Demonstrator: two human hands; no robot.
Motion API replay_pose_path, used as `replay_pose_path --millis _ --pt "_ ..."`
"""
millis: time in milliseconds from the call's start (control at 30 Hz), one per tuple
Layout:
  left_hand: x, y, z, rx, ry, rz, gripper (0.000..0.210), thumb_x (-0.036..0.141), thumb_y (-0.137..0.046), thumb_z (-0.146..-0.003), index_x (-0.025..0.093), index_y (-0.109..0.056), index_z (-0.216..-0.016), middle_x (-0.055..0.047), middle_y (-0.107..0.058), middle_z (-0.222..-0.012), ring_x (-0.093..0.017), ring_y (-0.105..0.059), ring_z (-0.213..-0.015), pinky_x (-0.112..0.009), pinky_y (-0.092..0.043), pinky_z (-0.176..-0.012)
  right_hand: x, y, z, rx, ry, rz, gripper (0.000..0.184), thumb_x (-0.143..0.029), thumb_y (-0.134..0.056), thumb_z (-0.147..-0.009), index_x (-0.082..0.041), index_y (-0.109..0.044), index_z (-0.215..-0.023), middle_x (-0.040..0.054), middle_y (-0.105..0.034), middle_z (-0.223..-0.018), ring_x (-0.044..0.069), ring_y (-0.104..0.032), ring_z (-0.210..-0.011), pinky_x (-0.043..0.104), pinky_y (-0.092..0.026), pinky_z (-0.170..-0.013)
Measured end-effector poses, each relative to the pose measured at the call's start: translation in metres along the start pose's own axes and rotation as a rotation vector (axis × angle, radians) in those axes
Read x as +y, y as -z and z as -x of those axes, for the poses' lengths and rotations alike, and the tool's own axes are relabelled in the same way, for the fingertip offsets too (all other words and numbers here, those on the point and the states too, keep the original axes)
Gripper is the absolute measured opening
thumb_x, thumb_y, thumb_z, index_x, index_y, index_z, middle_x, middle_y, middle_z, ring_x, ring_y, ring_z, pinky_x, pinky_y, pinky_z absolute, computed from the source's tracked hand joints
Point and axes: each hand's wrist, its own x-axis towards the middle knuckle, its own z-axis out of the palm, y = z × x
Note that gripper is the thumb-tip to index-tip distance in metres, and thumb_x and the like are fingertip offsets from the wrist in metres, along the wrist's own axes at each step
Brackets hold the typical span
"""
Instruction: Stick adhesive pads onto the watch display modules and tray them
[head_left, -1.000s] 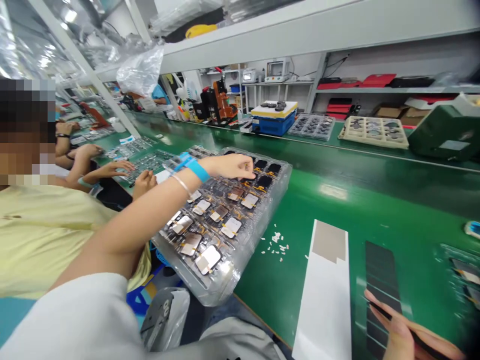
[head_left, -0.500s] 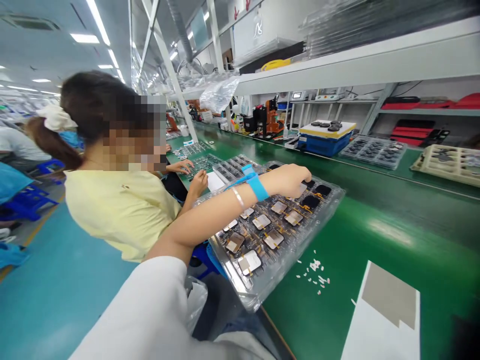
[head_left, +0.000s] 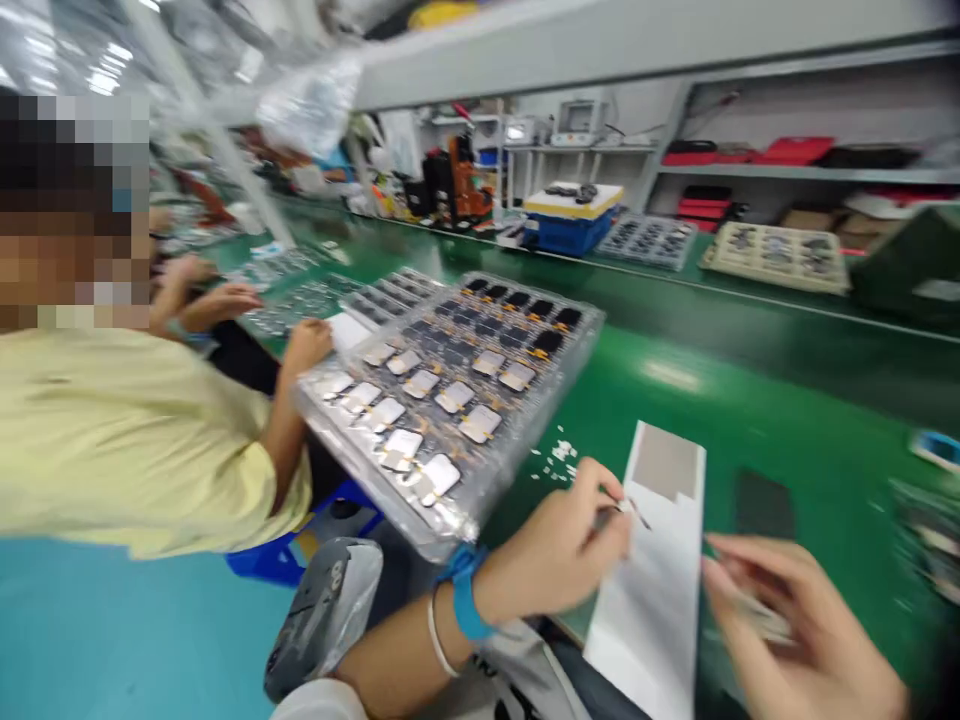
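My left hand [head_left: 559, 550], with a blue wristband, hovers over the near end of a white paper strip [head_left: 660, 590] and pinches a small thin part [head_left: 626, 508] between its fingertips. My right hand [head_left: 795, 620] sits at the lower right, blurred, its fingers closed around a thin dark tool or strip that I cannot make out. A stack of clear plastic trays [head_left: 517, 440] holding several small square modules lies to the left of my hands, overhanging the table's edge.
The green bench [head_left: 750, 400] carries small white scraps [head_left: 559, 455] and a dark strip [head_left: 761, 505]. A person in a yellow shirt [head_left: 127, 440] works at my left. A blue box [head_left: 566, 225] and more trays stand behind the green belt.
My left hand has come back from the far end of the tray stack to the white strip near me. The view swung right and down, bringing my right hand back into view.
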Motion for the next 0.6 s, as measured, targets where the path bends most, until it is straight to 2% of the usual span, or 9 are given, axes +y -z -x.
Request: replay_pose_path --millis 67,133,233,367,600 --pt "-0.015 -0.008 -0.008 -0.058 0.057 0.190 0.010 0.030 -0.045 -0.101 0.022 -0.040 -0.098 0.000 -0.061 -0.076 -0.013 -0.056 -0.062 -0.026 -0.042 -0.059 -0.005 -0.001 -0.001 -0.113 0.097 0.078 0.010 -0.028 -0.068 -0.091 -0.023 -0.068 -0.099 0.0027 -0.063 -0.085 0.012 -0.054 -0.058 0.023 -0.043 -0.044" --pt "-0.025 -0.012 -0.012 -0.104 0.077 0.329 0.017 0.037 -0.048 -0.102 0.022 -0.042 -0.097 0.002 -0.057 -0.075 -0.011 -0.051 -0.060 -0.024 -0.040 -0.057 -0.009 -0.006 -0.005 -0.133 0.180 0.158 0.009 -0.019 -0.064 -0.093 -0.021 -0.067 -0.101 0.0039 -0.066 -0.090 0.013 -0.062 -0.069 0.023 -0.049 -0.054" --pt "-0.032 -0.014 -0.012 -0.092 0.091 0.439 0.023 0.042 -0.054 -0.100 0.021 -0.046 -0.099 0.004 -0.052 -0.075 -0.010 -0.049 -0.061 -0.022 -0.038 -0.057 -0.011 -0.012 -0.008 -0.157 0.218 0.228 0.011 -0.012 -0.061 -0.094 -0.019 -0.064 -0.102 0.0036 -0.068 -0.092 0.013 -0.068 -0.080 0.023 -0.054 -0.067" --pt "-0.037 -0.014 -0.013 -0.081 0.120 0.478 0.023 0.043 -0.058 -0.099 0.021 -0.048 -0.098 0.005 -0.052 -0.073 -0.009 -0.048 -0.060 -0.020 -0.037 -0.055 -0.008 -0.015 -0.004 -0.175 0.228 0.326 0.014 -0.011 -0.060 -0.096 -0.019 -0.065 -0.105 0.0039 -0.069 -0.095 0.013 -0.069 -0.080 0.024 -0.054 -0.068" --pt "-0.038 -0.014 -0.015 0.001 0.140 0.405 0.026 0.044 -0.065 -0.093 0.018 -0.059 -0.091 -0.003 -0.067 -0.080 -0.015 -0.066 -0.068 -0.023 -0.050 -0.060 -0.001 -0.019 0.001 -0.164 0.311 0.466 0.023 -0.006 -0.054 -0.095 -0.018 -0.066 -0.111 0.0053 -0.073 -0.097 0.014 -0.070 -0.077 0.025 -0.055 -0.062"
